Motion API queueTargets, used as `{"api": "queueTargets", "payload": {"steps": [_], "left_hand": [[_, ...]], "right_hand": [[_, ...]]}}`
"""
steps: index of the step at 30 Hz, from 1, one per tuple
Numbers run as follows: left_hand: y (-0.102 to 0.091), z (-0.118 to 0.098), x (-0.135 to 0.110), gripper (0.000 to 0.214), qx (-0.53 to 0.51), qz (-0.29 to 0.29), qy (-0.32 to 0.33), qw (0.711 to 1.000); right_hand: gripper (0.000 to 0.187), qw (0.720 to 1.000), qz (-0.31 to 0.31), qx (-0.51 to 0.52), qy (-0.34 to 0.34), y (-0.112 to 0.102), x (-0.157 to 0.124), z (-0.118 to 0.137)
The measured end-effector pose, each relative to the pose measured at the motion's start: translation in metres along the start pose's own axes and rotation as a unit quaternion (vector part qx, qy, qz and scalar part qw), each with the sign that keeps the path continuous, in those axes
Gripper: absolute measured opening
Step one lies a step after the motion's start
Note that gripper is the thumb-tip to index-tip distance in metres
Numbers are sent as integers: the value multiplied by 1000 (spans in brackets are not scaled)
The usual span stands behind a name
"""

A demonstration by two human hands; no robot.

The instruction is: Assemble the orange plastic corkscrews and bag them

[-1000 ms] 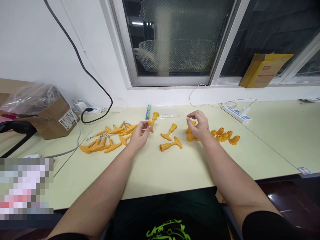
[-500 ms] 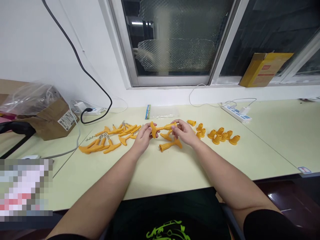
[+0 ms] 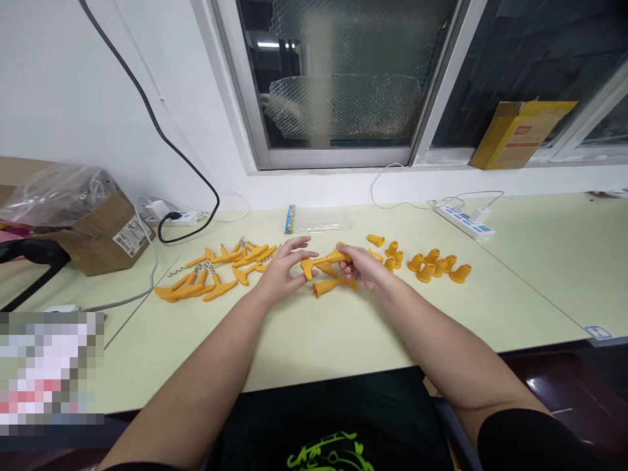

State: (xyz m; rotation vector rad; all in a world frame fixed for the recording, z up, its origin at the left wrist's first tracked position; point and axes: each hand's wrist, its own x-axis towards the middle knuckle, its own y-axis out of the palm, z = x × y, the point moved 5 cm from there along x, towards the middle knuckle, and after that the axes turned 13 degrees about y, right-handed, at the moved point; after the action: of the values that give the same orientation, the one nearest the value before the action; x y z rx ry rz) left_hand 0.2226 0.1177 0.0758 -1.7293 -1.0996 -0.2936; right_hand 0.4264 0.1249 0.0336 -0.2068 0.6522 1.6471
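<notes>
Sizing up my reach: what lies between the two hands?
The head view shows an orange T-handle held by the right hand, its head beside the left hand.

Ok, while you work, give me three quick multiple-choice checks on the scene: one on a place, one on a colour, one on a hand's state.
1. Where is the yellow cardboard box?
A) On the window ledge
B) On the floor
C) On a chair

2. What colour are the cone-shaped plastic parts?
A) Blue
B) Orange-yellow
C) White

3. What is the right hand doing?
A) Lying flat, empty
B) Gripping a T-handled plastic part
C) Holding a phone

1: A, it sits against the window.
2: B, the whole group shows that colour.
3: B, it closes round the shaft.
</notes>
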Motion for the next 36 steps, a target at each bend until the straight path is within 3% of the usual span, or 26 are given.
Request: {"api": "queueTargets", "payload": {"steps": [3, 6, 7, 9, 11, 13, 16, 20, 24, 30, 33, 36], "left_hand": [[3, 9, -2, 34, -74, -27, -90, 993], [4, 20, -6, 54, -183, -101, -206, 956], [3, 24, -7, 61, -207, -135, -236, 940], [1, 34, -10, 65, -248, -186, -298, 903], [2, 45, -15, 52, -304, -204, -374, 852], [2, 56, -20, 35, -361, -207, -440, 795], [-5, 67, -25, 26, -384, -245, -470, 756], [-16, 69, -24, 27, -349, -302, -431, 775], [-12, 59, -19, 29, -341, -281, -389, 808], [5, 37, -9, 42, -356, -163, -262, 882], [15, 23, -6, 39, -346, -67, -177, 919], [22, 15, -7, 43, -317, -19, -122, 940]], "right_hand": [[31, 998, 33, -37, -41, 4, -1, 1], [33, 978, 38, -123, -163, 8, -5, 6], [31, 961, 25, -171, -218, 9, -8, 8], [21, 899, -11, -283, -333, 13, -16, 13], [9, 822, -43, -369, -433, 17, -24, 16], [9, 766, -72, -404, -494, 18, -30, 18], [14, 754, -89, -417, -499, 17, -27, 18], [10, 774, -24, -457, -437, 23, -12, 4], [37, 786, 29, -447, -426, 31, -11, -4], [65, 806, 74, -408, -423, 35, -23, -1], [62, 820, 94, -376, -421, 36, -26, 0], [54, 851, 91, -310, -414, 33, -23, 3]]}}
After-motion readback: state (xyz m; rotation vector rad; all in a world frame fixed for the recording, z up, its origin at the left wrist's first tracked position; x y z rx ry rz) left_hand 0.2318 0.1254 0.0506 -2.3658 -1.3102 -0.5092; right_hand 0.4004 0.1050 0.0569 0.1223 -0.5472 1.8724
